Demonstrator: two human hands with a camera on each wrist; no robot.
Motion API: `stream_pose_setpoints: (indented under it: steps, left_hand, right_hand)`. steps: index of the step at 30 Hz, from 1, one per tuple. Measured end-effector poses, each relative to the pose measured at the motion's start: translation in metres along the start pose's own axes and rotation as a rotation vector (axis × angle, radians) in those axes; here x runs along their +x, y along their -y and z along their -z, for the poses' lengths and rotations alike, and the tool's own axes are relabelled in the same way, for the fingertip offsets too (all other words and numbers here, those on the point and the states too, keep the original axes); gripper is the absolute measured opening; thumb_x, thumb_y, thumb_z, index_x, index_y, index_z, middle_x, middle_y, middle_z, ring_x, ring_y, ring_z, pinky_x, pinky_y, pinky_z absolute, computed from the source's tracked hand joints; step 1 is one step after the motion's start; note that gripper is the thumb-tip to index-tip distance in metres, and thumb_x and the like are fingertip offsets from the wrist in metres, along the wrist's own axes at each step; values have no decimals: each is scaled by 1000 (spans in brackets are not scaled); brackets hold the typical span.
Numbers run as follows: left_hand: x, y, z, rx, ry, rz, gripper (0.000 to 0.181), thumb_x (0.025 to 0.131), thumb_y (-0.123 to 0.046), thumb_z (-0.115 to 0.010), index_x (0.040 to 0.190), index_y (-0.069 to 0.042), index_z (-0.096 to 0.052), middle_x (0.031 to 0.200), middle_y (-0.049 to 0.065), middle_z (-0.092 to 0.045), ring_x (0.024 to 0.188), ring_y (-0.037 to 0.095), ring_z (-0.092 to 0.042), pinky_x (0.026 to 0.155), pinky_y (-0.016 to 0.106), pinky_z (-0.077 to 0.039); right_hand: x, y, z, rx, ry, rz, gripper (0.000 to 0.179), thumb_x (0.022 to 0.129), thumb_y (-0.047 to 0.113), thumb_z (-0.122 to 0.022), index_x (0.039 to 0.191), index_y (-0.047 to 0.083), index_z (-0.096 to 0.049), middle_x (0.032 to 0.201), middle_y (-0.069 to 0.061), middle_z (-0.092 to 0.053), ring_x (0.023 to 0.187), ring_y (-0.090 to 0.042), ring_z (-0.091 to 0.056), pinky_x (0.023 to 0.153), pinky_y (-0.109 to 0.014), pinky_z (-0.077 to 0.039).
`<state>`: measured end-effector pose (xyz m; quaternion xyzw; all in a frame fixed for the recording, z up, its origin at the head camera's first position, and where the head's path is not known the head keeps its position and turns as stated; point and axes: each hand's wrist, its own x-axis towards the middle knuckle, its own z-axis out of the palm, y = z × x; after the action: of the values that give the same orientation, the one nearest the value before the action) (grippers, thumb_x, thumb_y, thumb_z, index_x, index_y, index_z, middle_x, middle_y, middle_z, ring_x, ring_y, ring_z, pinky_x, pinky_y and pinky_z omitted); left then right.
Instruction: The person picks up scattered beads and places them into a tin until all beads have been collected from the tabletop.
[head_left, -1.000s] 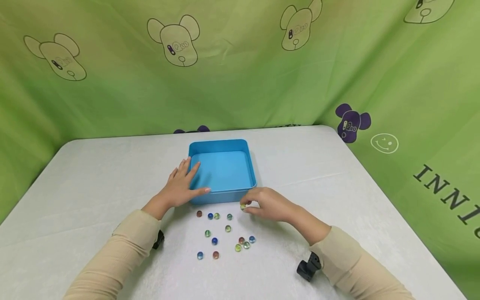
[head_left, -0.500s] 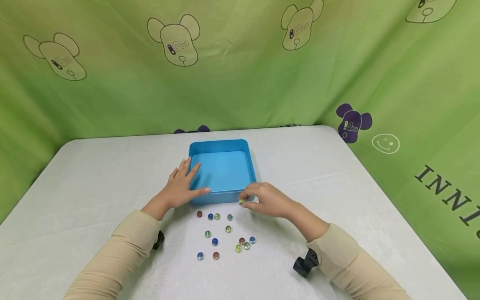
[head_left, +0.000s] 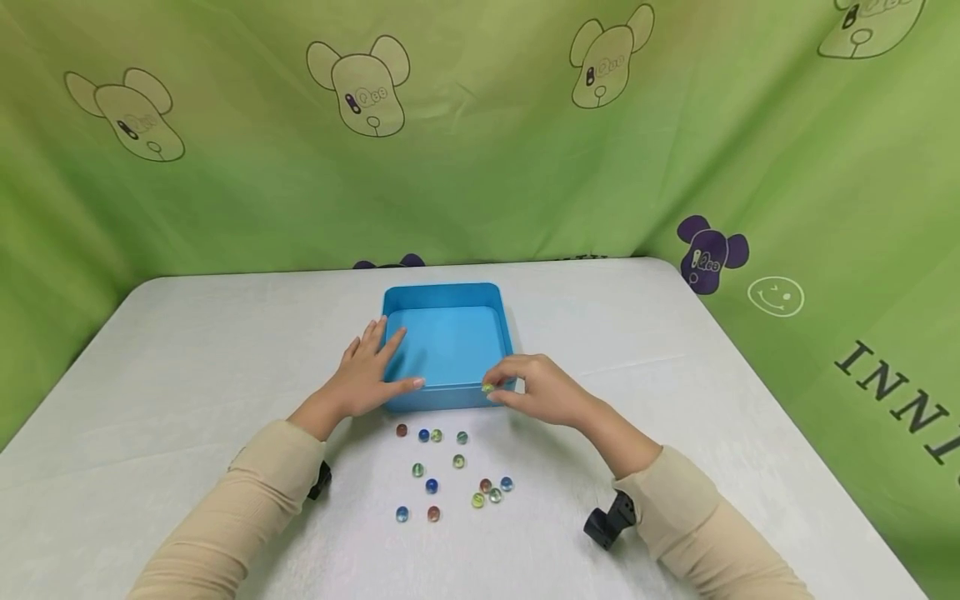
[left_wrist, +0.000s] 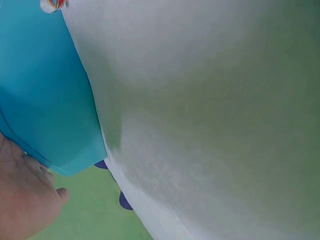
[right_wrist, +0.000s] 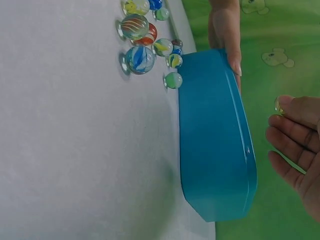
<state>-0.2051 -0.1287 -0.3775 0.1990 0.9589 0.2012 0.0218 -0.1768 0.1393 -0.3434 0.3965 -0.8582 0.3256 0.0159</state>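
A shallow blue box (head_left: 450, 346) with an open top stands on the white table. At its left side my left hand (head_left: 363, 377) rests on the rim, fingers spread and straight. My right hand (head_left: 542, 390) pinches a yellow-green glass marble (head_left: 488, 387) between thumb and fingertips, just over the box's front right corner. The right wrist view shows that marble (right_wrist: 278, 105) held above the rim, apart from the box wall (right_wrist: 215, 130). Several glass marbles in blue, green, yellow and reddish brown, among them a dark blue marble (head_left: 431, 486), lie loose in front of the box.
A white cloth (head_left: 225, 350) covers the table around the box. Behind and at the right hangs a green printed curtain (head_left: 465, 167). Black wrist cameras, such as the right one (head_left: 609, 521), sit below the sleeves.
My right hand has lifted the yellow-green marble from in front of the box up to the front rim. The left hand keeps its place on the box, and the view has shifted slightly.
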Motion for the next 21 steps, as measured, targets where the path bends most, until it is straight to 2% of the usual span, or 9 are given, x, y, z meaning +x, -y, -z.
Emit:
stream_pose_setpoints:
  steps: [8,16,21]
  left_hand:
    - [1,1,2,5,-5,-2,87,77,-61,-46,139,-7,-16,142,18,1,128,33,4,98,51,-4]
    - [-2,0,2,-24,2,5,86,77,-59,-47,139,-8,-16,142,16,1,128,31,5,99,50,-3]
    - [-2,-1,2,-28,2,1,86,77,-60,-46,139,-9,-16,143,16,1,128,31,5,99,50,-3]
  right_hand:
    - [7,-4,4,19,-11,-35,14,78,10,-64,90,3,-64,83,-1,-62,77,-12,-55,66,-35,-46]
    - [15,-9,6,34,-30,-40,14,79,10,-62,91,3,-64,84,-2,-62,76,-12,-55,61,-26,-45]
    - [19,-12,5,32,-47,-44,13,79,9,-63,90,4,-64,85,-1,-62,76,-12,-54,63,-26,-45]
